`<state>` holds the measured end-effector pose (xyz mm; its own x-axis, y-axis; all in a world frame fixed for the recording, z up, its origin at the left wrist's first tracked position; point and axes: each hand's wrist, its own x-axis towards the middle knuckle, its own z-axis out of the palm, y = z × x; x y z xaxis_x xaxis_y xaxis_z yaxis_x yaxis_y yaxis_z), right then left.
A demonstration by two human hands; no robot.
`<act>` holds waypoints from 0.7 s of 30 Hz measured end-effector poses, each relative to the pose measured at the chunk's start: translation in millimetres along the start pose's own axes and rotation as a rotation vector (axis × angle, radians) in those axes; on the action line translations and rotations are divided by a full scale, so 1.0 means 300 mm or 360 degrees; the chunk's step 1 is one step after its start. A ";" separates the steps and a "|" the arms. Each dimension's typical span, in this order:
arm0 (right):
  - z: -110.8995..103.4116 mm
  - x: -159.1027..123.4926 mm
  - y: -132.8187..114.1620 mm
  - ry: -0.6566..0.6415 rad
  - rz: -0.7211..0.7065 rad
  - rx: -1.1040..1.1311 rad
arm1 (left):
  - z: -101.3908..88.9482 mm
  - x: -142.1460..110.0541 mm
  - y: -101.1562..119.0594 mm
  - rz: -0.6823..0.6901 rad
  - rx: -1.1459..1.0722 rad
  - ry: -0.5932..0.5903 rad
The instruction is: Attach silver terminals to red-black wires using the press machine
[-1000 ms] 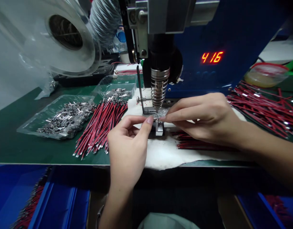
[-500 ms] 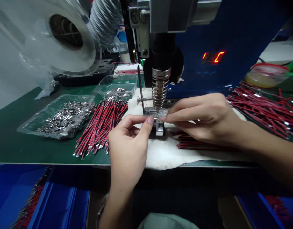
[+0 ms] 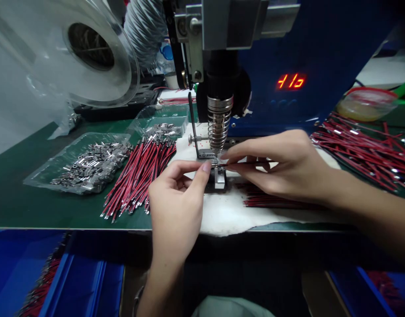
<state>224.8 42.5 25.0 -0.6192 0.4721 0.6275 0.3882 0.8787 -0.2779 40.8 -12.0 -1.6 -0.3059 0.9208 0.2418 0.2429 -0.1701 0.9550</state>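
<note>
Thumb and forefinger of my left hand are closed in a pinch on a small metal connector, mostly hidden by the fingertips, at the little metal fixture. From the other side, my right hand is closed on a thin dark red wire, whose end points toward the connector. Directly above both fingertips hangs the soldering head, with a coiled spring round its tip. Beneath the right hand a bundle of red and black wires lies on a white cloth.
Left of my hands stand a clear tray of loose metal connectors and a pile of red-black wires. More wires lie at the right. A blue machine housing rises behind. Blue bins sit below the table edge.
My right hand's fingers have spread a little, so the wire shows between them. My left hand is almost unmoved. The red digits on the machine display have changed.
</note>
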 end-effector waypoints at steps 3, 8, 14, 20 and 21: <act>0.005 0.003 -0.004 0.0012 0.0069 -0.0022 | 0.000 0.000 -0.002 -0.0001 -0.0007 0.0018; 0.009 0.004 -0.006 -0.0023 0.0133 0.0015 | 0.000 0.003 -0.003 0.0015 -0.0013 0.0044; 0.009 0.006 -0.004 -0.0065 0.0140 0.0037 | 0.001 0.004 -0.001 -0.0010 -0.0050 0.0033; -0.008 0.009 -0.004 -0.0126 0.0171 -0.0001 | 0.002 0.004 -0.003 -0.0060 -0.0074 0.0036; -0.010 0.009 -0.004 -0.0133 0.0181 0.0022 | 0.002 0.004 -0.003 -0.0063 -0.0071 0.0038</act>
<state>224.7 42.4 29.2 -0.6268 0.5724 0.5286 0.4500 0.8198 -0.3542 40.8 -10.6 -2.3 -0.3362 0.9187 0.2073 0.1889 -0.1499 0.9705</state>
